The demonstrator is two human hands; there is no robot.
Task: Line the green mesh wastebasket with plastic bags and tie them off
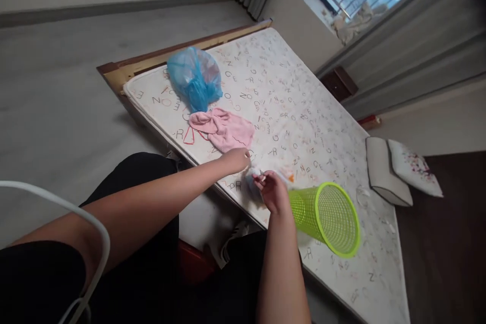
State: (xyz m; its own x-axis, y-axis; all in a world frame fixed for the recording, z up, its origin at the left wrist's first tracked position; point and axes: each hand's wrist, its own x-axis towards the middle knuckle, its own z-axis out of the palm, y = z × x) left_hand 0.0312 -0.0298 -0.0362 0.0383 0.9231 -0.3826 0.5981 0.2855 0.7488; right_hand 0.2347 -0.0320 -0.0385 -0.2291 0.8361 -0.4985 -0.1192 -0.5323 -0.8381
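Observation:
My left hand (pixel 236 160) is closed, with its fingers curled in below a pink cloth (pixel 233 129); what it holds, if anything, is hidden. My right hand (pixel 274 191) is beside it, palm turned up, its curled fingers pinching the top of a thin whitish see-through plastic bag (pixel 253 186). This bag is blurred and lies at the mattress edge between the two hands. The pink cloth lies crumpled just beyond my left hand. A bright green mesh basket (pixel 337 220) lies on its side to the right of my right hand.
A knotted blue plastic bag (pixel 195 78), filled with something, sits on the letter-printed mattress (pixel 281 111) past the cloth. Cushions (pixel 387 169) rest at the far right edge. A white cable (pixel 100 233) curves across the lower left. Behind stands a small dark cabinet (pixel 339 83).

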